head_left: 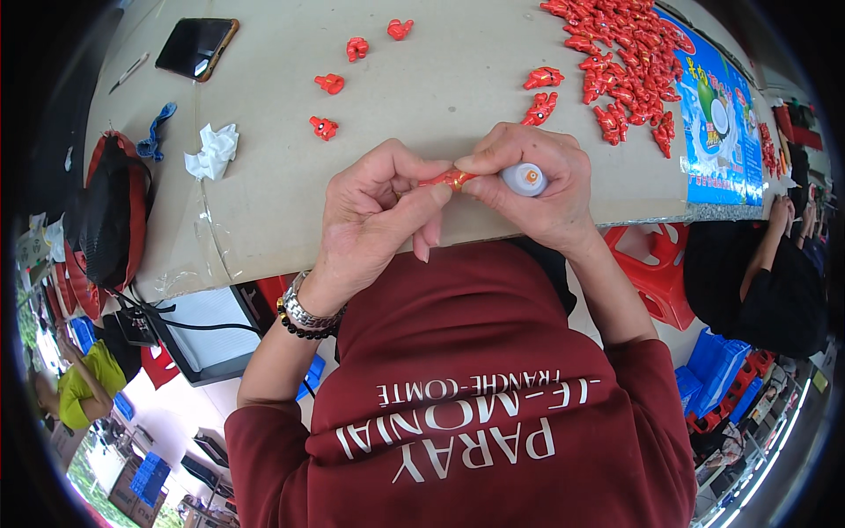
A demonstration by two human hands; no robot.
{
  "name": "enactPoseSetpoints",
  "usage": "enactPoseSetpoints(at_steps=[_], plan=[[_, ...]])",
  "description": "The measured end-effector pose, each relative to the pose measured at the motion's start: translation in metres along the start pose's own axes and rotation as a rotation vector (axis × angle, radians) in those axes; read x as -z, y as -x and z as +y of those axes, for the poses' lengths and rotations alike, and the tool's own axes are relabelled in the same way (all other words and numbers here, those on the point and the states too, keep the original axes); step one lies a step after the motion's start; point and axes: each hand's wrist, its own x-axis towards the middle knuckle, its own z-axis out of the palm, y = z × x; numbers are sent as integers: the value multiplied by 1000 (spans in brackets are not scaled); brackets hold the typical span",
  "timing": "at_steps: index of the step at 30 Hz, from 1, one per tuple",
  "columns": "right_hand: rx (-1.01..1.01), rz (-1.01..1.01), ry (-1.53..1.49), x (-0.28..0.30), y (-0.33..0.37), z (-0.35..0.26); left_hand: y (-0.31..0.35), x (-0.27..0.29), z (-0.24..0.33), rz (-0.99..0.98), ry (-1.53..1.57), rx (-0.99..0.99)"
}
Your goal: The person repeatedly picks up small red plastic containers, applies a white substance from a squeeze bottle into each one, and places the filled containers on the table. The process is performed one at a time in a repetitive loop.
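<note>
A small red figurine with gold markings (pixel 453 179) is held near the centre of the frame, above the near edge of the table (pixel 273 158). Its left end is pinched between the thumb and fingertips of the left hand (pixel 374 202), whose remaining fingers are loosely curled. Its right end is gripped by the thumb and forefinger of the right hand (pixel 546 176), while a white bottle with an orange tip (pixel 526 179) is clasped in the same palm. A metal-link watch band (pixel 304 308) and a black bead bracelet (pixel 304 331) are worn on the left wrist.

Just above the right hand, two more red figurines (pixel 540 108) are seen. A dense pile of them (pixel 625 66) is heaped at upper right, beside a blue printed sheet with a coconut picture (pixel 717 119). Four single figurines (pixel 329 84) are spaced out at upper centre. At upper left, a crumpled white tissue (pixel 212 151), a smartphone (pixel 198 48) and a slim white pen (pixel 129 73) are laid out. A red stool (pixel 656 273) is partly seen below the table's right side.
</note>
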Motion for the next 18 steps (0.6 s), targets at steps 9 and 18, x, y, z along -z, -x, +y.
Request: enactPoseSetpoints(at_steps=[9,18], plan=[[58,19,34,-2,2,1,1,3,-2,-17,29,3],[96,-3,33,-2,3,1,0,2,1,-11,39,16]])
